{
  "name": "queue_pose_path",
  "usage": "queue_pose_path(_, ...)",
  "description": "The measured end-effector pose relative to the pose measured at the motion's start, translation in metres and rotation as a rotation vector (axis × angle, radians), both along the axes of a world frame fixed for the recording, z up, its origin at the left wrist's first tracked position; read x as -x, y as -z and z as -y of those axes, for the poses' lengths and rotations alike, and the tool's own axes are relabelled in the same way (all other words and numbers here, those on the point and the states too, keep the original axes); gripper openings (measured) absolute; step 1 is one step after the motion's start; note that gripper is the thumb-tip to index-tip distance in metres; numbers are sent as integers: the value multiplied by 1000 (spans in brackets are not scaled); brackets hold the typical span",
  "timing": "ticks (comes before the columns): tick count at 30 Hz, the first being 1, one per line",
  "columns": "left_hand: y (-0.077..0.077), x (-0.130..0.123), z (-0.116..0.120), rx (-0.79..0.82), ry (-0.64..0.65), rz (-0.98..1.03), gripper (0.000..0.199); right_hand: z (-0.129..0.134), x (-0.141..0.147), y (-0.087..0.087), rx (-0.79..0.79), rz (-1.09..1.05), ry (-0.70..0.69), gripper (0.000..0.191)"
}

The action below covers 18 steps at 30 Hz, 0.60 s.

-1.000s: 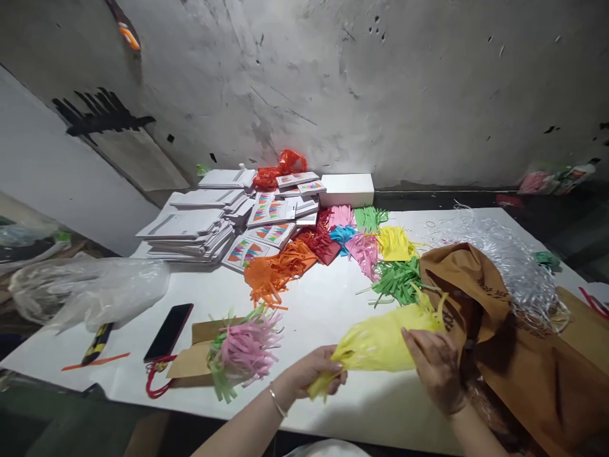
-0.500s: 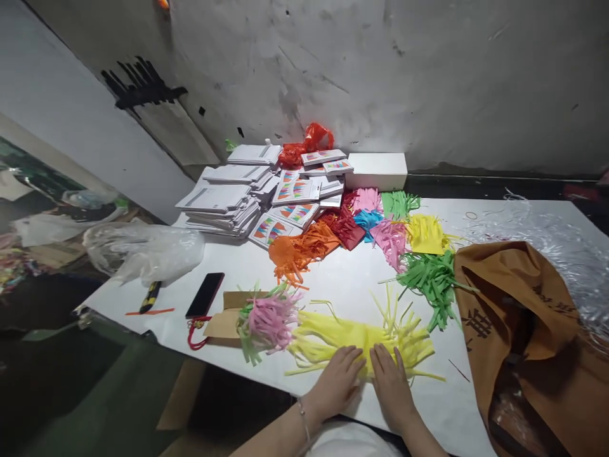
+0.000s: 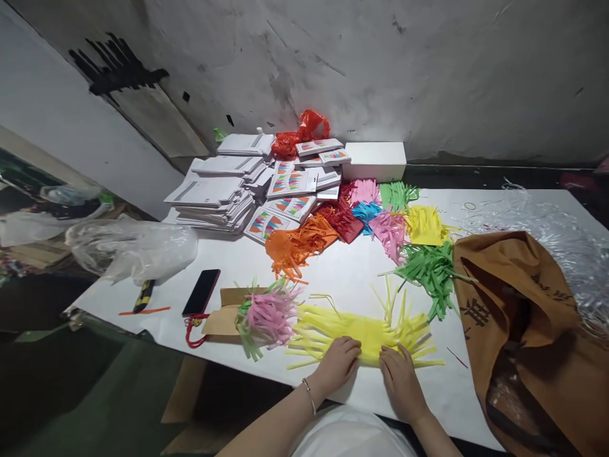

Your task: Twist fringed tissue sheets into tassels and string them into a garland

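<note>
A yellow fringed tissue-paper sheet [image 3: 366,330] lies spread on the white table, its cut strips fanning out to both sides. At its near edge my left hand [image 3: 339,363] has its fingers curled onto the paper, the thumb hidden beneath. My right hand [image 3: 399,376] grips the same edge a little further right, fingers bent over it. Left of the sheet, a bunch of pink tissue fringe [image 3: 271,317] with green strips under it rests against a piece of brown cardboard [image 3: 221,322].
Stacked white cards [image 3: 209,190] and printed packets [image 3: 292,181] stand at the back, beside a white box [image 3: 375,160]. Coloured fringe bundles, including orange [image 3: 304,244] and green [image 3: 431,273], lie midway. A phone [image 3: 202,292], a cutter [image 3: 143,296] and a brown bag [image 3: 514,298] flank them.
My hands have moved slightly apart along the near edge of the yellow sheet. Their fingers, flatter on the paper before, are now more curled. The view has shifted slightly.
</note>
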State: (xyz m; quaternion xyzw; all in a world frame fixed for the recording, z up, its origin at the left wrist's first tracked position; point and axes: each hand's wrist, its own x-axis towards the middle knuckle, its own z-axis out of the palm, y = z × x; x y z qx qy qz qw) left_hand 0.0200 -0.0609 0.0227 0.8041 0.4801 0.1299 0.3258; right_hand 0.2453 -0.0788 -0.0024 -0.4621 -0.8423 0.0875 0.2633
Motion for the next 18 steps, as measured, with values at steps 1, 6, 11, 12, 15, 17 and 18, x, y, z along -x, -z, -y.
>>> queue_pose_path(1, -1, -1, -2, 12, -9, -11, 25, -1, 2, -2, 15, 5, 22, 27)
queue_pose_path(6, -2, -5, -20, 111, -52, -105, 15, -9, 8, -5, 83, 54, 101, 10)
queue_pose_path(11, -1, -6, -53, 236, -171, -273, 25, -31, 14, 4, 155, 167, 269, 16)
queue_pose_path(12, -1, -7, -60, 259, -194, -305, 27, -37, 16, 7, 168, 193, 301, 17)
queue_pose_path(15, -2, -9, -78, 319, -243, -381, 30, -52, 21, 15, 201, 259, 369, 19)
queue_pose_path(17, -4, -11, -85, 348, -267, -419, 31, -61, 22, 19, 212, 287, 397, 21)
queue_pose_path(18, -4, -12, -88, 359, -276, -436, 31, -64, 22, 20, 213, 295, 407, 21)
